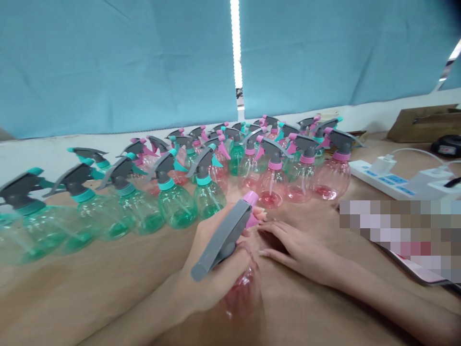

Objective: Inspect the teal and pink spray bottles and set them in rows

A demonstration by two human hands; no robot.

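Observation:
My left hand (212, 269) is closed around the neck of a clear pink spray bottle (245, 293) with a grey head and pink nozzle. It is tilted slightly, its nozzle facing away to the right. Just right of it, my right hand (302, 250) is open, palm down, its fingers stretched toward the bottle. Whether its fingertips touch the bottle I cannot tell. Beyond my hands, a row of clear green spray bottles (178, 206) runs leftward, and pink spray bottles (272, 187) stand to the right, with several more of both colours behind.
A white power strip (389, 180) with plugs and cables lies at the right. Nearer me is a flat object (414, 266), mostly blurred out. A brown box (425, 122) and a black item (446, 145) sit at the back right. Blue sheeting (126, 62) hangs behind the table.

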